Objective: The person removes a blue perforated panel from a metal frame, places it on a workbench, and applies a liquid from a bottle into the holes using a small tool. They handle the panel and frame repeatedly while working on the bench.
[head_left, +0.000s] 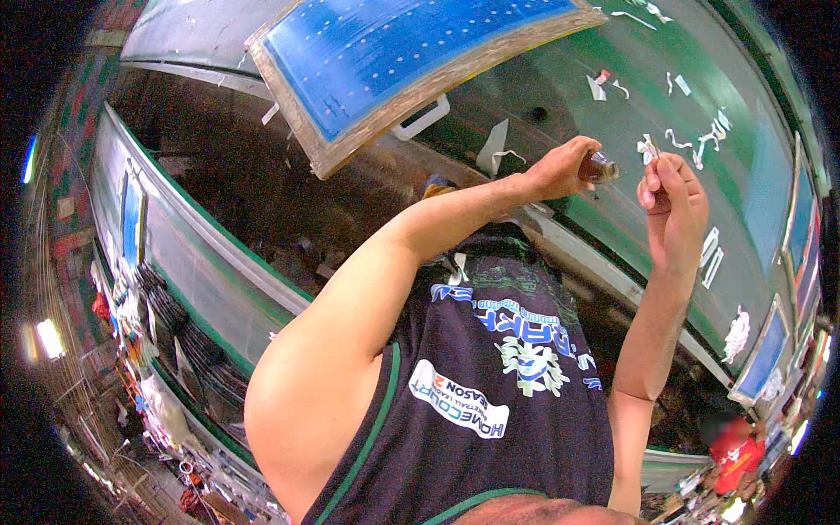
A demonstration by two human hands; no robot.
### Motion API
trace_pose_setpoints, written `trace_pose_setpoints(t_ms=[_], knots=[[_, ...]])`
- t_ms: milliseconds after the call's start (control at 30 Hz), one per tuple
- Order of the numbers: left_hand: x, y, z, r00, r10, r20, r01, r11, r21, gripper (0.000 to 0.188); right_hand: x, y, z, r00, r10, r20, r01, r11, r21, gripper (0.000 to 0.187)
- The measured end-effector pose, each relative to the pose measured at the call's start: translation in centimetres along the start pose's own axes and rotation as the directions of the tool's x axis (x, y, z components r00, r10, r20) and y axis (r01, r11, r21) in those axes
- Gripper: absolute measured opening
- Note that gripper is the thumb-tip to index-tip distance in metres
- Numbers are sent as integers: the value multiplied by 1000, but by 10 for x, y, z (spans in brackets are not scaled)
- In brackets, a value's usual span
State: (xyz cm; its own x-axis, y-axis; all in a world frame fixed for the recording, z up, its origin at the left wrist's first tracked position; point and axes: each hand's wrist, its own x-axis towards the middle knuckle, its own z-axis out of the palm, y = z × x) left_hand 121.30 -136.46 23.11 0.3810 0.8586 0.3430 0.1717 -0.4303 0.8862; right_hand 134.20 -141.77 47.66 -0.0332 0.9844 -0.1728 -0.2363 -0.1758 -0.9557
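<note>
My left hand [562, 168] is closed around a small dark brown bottle [598, 168], its neck tilted toward my right hand. Beside it, my right hand [674, 194] pinches a thin little stick-like piece, too small to name. A white scrap [647, 147] shows at the tips of those fingers; I cannot tell whether they hold it or it lies on the table behind. Both hands are over the green tabletop [604, 131], close together but apart.
A wood-framed blue printing screen [385, 61] spans the far left side. White strips [696, 144] and scraps are scattered over the tabletop. Another blue framed screen [763, 354] leans at the right. A second long table [192, 227] runs along the left. A person in red [737, 459] is at the lower right.
</note>
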Motion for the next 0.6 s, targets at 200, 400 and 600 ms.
trace_pose_setpoints(t_ms=[200,400,600], knots=[[10,19,21,999,-23,-38,19,996,-86,81,7,4,25,998,3,64,-4,1000,19,18],[32,32,62,998,-6,-63,0,996,-94,44,25,10,38,1000,6,31,-9,997,82,16],[47,42,63,994,-76,84,98,946,-309,47,50,26,50,997,-34,-66,39,997,64,14]])
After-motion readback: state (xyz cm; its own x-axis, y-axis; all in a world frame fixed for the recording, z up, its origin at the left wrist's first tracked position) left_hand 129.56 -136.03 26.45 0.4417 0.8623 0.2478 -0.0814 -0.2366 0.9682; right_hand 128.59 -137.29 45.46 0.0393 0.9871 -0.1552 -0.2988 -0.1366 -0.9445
